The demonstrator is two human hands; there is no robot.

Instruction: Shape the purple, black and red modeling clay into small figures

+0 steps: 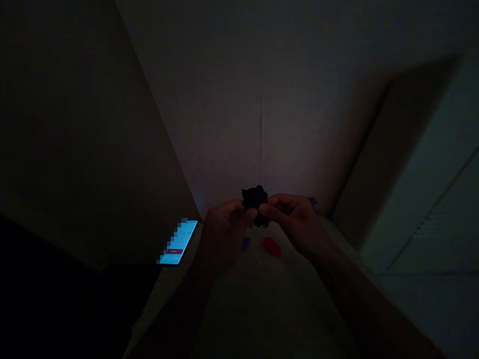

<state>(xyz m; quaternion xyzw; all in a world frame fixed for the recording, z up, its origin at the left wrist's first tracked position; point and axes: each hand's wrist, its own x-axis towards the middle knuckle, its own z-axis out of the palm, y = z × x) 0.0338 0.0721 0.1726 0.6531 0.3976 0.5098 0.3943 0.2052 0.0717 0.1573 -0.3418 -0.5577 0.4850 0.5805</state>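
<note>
Between my two hands, a small black object [255, 197] with a knobbly, uneven outline is held up above the far part of the table; the dark hides what kind it is. My left hand [225, 224] pinches it from the left, thumb against its lower edge. From the right, my right hand [294, 214] grips it with thumb and fingers. Below the hands lies a small red piece [271, 246] on the table. A purple piece [246, 243] shows partly behind my left hand, and another purple piece [314, 205] lies beyond my right hand.
A lit phone [178, 243] lies at the table's left edge. The pale table [269, 309] runs up to a wall [228, 124] with a vertical seam. A light panel [430, 199] with a line across it stands on the right. The room is very dark.
</note>
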